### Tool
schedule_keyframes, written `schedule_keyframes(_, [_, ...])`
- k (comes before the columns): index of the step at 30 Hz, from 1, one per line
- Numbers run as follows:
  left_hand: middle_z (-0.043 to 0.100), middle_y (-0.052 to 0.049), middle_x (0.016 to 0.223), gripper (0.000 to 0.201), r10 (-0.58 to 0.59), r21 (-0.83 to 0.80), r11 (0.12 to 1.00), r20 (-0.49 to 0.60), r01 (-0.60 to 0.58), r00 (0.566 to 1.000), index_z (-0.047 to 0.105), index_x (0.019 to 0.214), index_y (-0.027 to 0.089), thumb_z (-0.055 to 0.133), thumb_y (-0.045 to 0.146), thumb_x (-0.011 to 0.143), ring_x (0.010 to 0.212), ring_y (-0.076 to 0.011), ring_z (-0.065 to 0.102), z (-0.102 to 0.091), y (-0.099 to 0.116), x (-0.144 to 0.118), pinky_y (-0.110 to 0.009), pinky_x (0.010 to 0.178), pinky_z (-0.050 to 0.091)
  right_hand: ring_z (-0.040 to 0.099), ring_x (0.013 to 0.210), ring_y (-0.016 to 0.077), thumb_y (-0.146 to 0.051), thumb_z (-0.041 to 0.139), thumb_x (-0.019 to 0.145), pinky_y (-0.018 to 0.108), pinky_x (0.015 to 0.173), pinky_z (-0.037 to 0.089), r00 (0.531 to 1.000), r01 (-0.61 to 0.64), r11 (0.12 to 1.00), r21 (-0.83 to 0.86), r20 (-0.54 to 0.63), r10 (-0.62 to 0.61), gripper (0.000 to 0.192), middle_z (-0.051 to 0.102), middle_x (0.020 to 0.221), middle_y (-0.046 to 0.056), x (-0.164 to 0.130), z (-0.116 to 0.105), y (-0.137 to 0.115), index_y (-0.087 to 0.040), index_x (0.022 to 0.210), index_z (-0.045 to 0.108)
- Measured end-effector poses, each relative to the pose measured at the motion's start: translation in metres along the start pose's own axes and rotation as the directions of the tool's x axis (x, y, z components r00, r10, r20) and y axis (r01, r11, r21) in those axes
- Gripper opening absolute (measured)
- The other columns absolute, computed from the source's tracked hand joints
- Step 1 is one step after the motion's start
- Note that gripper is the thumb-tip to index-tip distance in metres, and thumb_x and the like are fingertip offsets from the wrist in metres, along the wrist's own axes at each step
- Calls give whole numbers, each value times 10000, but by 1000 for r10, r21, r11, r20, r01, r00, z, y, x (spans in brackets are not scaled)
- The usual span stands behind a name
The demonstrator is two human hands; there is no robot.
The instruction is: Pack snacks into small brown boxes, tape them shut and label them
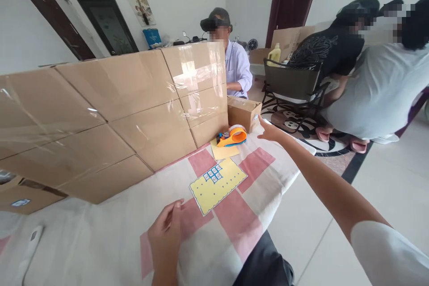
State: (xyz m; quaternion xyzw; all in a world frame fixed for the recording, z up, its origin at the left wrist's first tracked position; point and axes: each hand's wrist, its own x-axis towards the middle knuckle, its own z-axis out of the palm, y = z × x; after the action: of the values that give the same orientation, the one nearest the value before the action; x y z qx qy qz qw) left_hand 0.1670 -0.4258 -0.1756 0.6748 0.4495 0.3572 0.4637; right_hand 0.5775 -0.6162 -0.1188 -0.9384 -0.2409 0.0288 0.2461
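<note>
Right hand: now your right hand (pixel 269 132) is stretched far out, fingers loosely open, gripping nothing, just beside the small brown cardboard box (pixel 244 112).
Left hand: your left hand (pixel 166 232) rests near you on the white cloth with pink squares (pixel 231 214), fingers curled; you cannot tell whether they pinch anything.
Tape dispenser: the orange and blue plastic tape dispenser (pixel 232 136) lies just left of the small box, near your right hand but not touched.
Yellow sheet: the yellow scalloped card with small blue stickers (pixel 217 184) lies on the cloth, nearer you than the dispenser.
Wall of boxes: large taped brown cartons (pixel 110 116) stand left of the dispenser.
</note>
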Motion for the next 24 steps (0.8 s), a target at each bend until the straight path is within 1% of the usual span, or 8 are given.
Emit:
schedule_keyframes(5, [812, -29, 983, 323, -41, 92, 995, -65, 47, 997, 784, 887, 323, 643, 601, 805, 1047, -312, 760, -42, -13, 1, -392, 831, 646, 691, 1180, 281, -256, 494, 973, 412, 1009, 536, 998, 25, 999, 24, -54, -24, 610, 661, 1386, 206, -65, 16, 43, -54, 1547, 446])
schedule_keyframes(8, [813, -18, 997, 336, 37, 241, 970, -69, -19, 997, 774, 912, 348, 633, 627, 789, 1058, -337, 750, -89, -31, 26, -448, 878, 623, 754, 961, 305, -336, 486, 960, 461, 875, 597, 993, 26, 999, 40, -120, -21, 516, 733, 1263, 179, -122, 35, 57, -109, 1403, 626])
schedule_keyframes(10, [810, 10, 1022, 330, 80, 392, 919, -91, -38, 993, 763, 917, 363, 628, 630, 778, 973, -337, 759, -125, -40, 56, -482, 879, 604, 746, 1042, 313, -360, 486, 961, 457, 893, 610, 966, 167, 985, 49, -210, -154, 427, 757, 1215, 148, -162, 54, 51, -159, 1263, 712])
schedule_keyframes(16, [774, -30, 938, 383, 221, 681, 729, -134, -73, 966, 731, 933, 217, 537, 546, 911, 989, -304, 725, -217, -21, 173, -473, 957, 554, 679, 1209, 296, -284, 563, 952, 438, 983, 554, 649, 700, 701, -138, -288, -705, 353, 710, 1312, 119, -258, 125, -24, -212, 1279, 676])
schedule_keyframes(18, [709, -98, 1240, 505, 289, 708, 701, -181, -80, 940, 672, 1187, 138, 473, 549, 971, 1192, -320, 654, -238, -8, 211, -491, 1059, 499, 678, 1175, 290, -313, 599, 916, 429, 996, 515, 504, 803, 555, -217, -250, -827, 367, 726, 1284, 91, -270, 145, -48, -223, 1259, 691])
schedule_keyframes(20, [437, -175, 1577, 603, 364, 745, 660, -209, -93, 908, 536, 1356, 77, 436, 557, 1004, 1445, -363, 438, -255, 4, 243, -529, 1167, 393, 679, 1113, 287, -392, 641, 878, 437, 1010, 467, 382, 853, 431, -296, -211, -900, 385, 746, 1240, 51, -270, 156, -64, -250, 1228, 717])
schedule_keyframes(22, [269, -227, 1660, 631, 388, 798, 590, -147, -123, 910, 483, 1360, 40, 459, 560, 1003, 1523, -407, 293, -268, 11, 269, -590, 1191, 332, 675, 1066, 279, -470, 668, 854, 435, 1012, 437, 322, 862, 362, -356, -167, -932, 416, 757, 1213, 23, -263, 157, -72, -275, 1216, 732])
schedule_keyframes(24, [394, -244, 1591, 595, 344, 833, 529, -34, -164, 938, 522, 1272, 24, 525, 542, 979, 1488, -413, 360, -277, 14, 288, -628, 1152, 357, 673, 1036, 265, -522, 680, 853, 414, 993, 441, 311, 856, 336, -394, -128, -942, 418, 766, 1183, 14, -256, 151, -76, -285, 1191, 744])
